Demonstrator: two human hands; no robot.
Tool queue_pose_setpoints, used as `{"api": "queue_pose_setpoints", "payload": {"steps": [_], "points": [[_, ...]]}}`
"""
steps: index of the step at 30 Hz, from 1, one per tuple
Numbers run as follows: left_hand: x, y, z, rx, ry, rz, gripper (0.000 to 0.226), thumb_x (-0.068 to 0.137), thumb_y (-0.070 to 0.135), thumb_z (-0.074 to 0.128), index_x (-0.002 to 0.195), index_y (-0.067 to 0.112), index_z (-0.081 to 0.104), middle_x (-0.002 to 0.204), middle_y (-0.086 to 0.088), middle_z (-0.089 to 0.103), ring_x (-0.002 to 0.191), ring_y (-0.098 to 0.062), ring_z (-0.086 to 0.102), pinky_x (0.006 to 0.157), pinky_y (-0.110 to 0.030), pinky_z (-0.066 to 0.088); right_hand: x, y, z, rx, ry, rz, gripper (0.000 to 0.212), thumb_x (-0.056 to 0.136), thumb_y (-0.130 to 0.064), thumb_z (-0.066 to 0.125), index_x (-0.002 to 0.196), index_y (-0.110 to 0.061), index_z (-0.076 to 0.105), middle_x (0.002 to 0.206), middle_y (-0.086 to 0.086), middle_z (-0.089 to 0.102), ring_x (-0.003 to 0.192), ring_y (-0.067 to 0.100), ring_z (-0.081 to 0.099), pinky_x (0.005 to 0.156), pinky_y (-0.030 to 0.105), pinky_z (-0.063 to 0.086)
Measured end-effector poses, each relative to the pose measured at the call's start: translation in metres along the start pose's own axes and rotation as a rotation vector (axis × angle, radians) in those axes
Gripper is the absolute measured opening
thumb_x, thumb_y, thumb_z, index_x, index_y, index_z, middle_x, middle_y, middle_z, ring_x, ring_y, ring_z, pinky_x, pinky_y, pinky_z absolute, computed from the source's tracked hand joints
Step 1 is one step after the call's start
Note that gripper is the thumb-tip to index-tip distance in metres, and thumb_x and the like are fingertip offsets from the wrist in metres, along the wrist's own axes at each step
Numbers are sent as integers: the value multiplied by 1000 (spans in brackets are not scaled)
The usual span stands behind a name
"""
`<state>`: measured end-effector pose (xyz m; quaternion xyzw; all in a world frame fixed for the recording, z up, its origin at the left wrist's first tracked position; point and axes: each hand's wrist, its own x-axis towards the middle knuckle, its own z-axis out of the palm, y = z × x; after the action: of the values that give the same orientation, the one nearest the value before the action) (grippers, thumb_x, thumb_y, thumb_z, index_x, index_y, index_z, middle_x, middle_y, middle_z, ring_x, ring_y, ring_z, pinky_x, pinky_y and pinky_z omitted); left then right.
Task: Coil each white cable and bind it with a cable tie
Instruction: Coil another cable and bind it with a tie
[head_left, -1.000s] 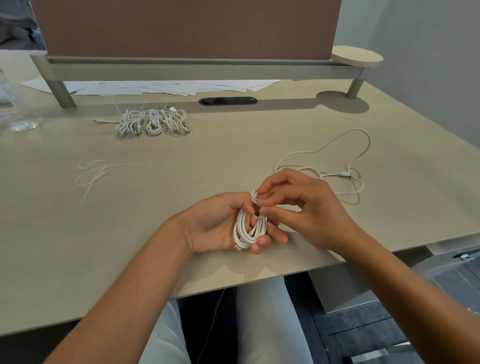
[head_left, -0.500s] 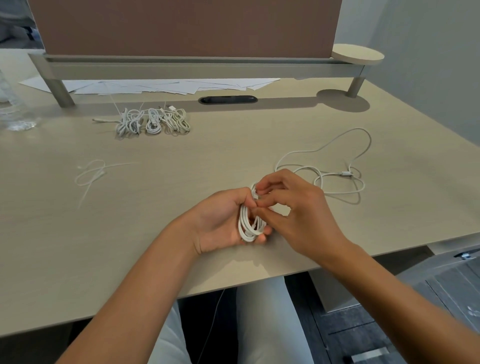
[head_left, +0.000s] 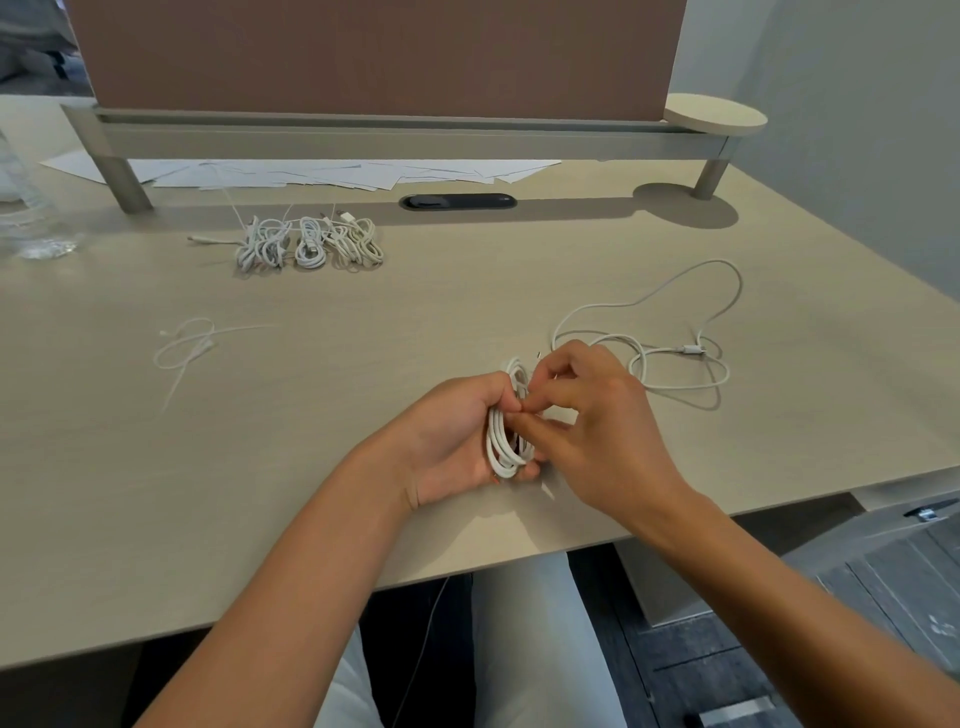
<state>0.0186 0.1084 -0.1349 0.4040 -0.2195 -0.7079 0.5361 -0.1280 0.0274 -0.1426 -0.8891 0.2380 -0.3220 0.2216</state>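
Note:
A coiled white cable (head_left: 505, 446) stands upright in my left hand (head_left: 453, 439), whose fingers curl round it near the desk's front edge. My right hand (head_left: 597, 431) meets the coil from the right, its thumb and fingertips pinching at the coil's middle; whether a tie sits under them I cannot tell. A loose white cable (head_left: 670, 332) sprawls on the desk just behind my right hand. Several bound white coils (head_left: 310, 245) lie in a row at the back. A few loose cable ties (head_left: 189, 345) lie at the left.
A clear bottle (head_left: 26, 208) stands at the far left edge. White papers (head_left: 322, 172) lie under a raised shelf (head_left: 395, 136) at the back, with a brown panel behind. A dark cable port (head_left: 457, 201) sits mid-desk. The desk's front edge runs just below my wrists.
Both hands shifted slightly away from me with the coil. My right fingers curled in tighter onto the coil's middle. The loose cable stayed where it was.

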Motion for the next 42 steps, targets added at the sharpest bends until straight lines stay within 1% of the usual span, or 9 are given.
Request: {"api": "queue_pose_setpoints", "payload": {"steps": [8,11,15,19,21,24,27,34,42], "points": [[-5,-1,3,101,86,3,30,87,3,38,106,-2,61,102,-23,54,72,-29,61,67,-40,55,4,-4,-11,28,-123,10,2,87,-26,81,84,-26,81,83,-13,69,77,8,65,70,37,52],[-13,1,7,164,153,16,34,94,0,37,113,-12,62,99,-33,64,82,-39,71,78,-48,63,7,-5,-17,-56,-155,30,4,86,-29,82,84,-27,80,78,-13,70,75,5,64,70,30,50],[-21,-7,12,310,346,116,14,101,4,51,112,-1,57,112,-31,68,92,-46,75,84,-53,63,14,-7,-28,-90,-247,156,7,88,-33,79,82,-30,81,75,-13,74,73,0,66,66,19,48],[-22,-23,8,645,585,362,5,99,14,63,102,16,61,91,-12,74,79,-28,75,67,-51,65,21,-11,-34,-52,-357,251,12,86,-30,79,75,-28,82,65,-10,73,62,1,64,56,19,44],[-24,-31,3,914,690,525,8,95,19,66,98,26,61,80,1,74,75,-19,70,68,-46,61,27,-14,-35,-40,-412,291,14,85,-28,79,71,-26,81,60,-7,70,51,1,56,49,15,37],[-26,-39,2,1296,823,658,12,94,22,65,103,30,65,93,10,70,80,-16,63,69,-40,51,40,-19,-35,-47,-491,366,15,82,-24,78,69,-19,82,63,1,72,48,3,50,51,19,39],[-23,-42,2,1482,861,661,18,93,25,63,109,33,65,103,11,64,88,-19,62,68,-37,48,54,-26,-33,-47,-594,440,16,82,-23,78,70,-13,82,68,6,75,60,11,57,63,27,46],[-10,-44,-4,1498,921,732,7,92,29,69,99,26,70,97,10,67,81,-18,64,63,-39,51,80,-24,-29,54,-757,651,22,83,-14,82,90,6,79,75,13,76,68,13,66,61,23,41],[0,-49,-8,1587,984,795,10,86,25,66,83,19,74,82,5,69,67,-23,65,51,-38,51,81,-19,-27,122,-779,729,8,85,-13,79,81,-6,76,77,8,75,64,11,66,58,20,39]]}}
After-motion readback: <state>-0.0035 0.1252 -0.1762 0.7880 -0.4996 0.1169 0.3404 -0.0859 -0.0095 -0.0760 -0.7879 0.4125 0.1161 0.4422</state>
